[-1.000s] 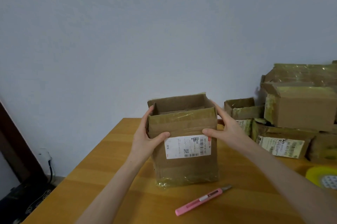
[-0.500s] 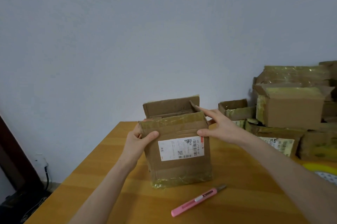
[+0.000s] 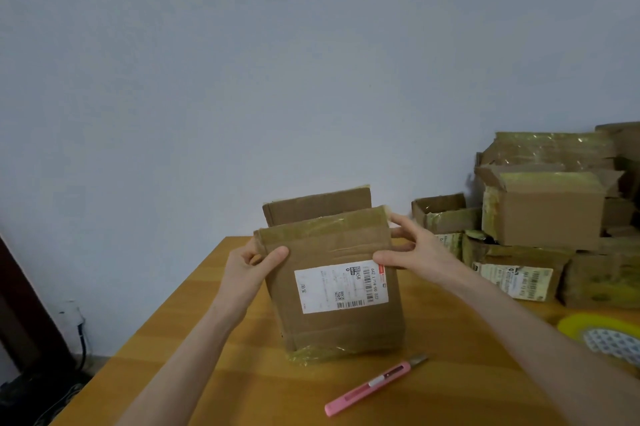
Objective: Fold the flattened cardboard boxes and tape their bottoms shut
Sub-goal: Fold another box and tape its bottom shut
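A brown cardboard box with a white shipping label stands on end on the wooden table, pressed nearly flat, its old yellowish tape showing near top and bottom. My left hand grips its upper left edge, thumb on the front face. My right hand holds the upper right edge, thumb on the front, fingers behind. The back panel's flap sticks up behind the front one. A roll of yellow tape lies at the right edge.
A pink utility knife lies on the table in front of the box. A pile of folded, taped cardboard boxes fills the back right against the wall. The table's left edge drops to the floor with a cable.
The box stood open a second ago; both hands have since pushed its front and back panels together, so it has collapsed nearly flat and shifted slightly left.
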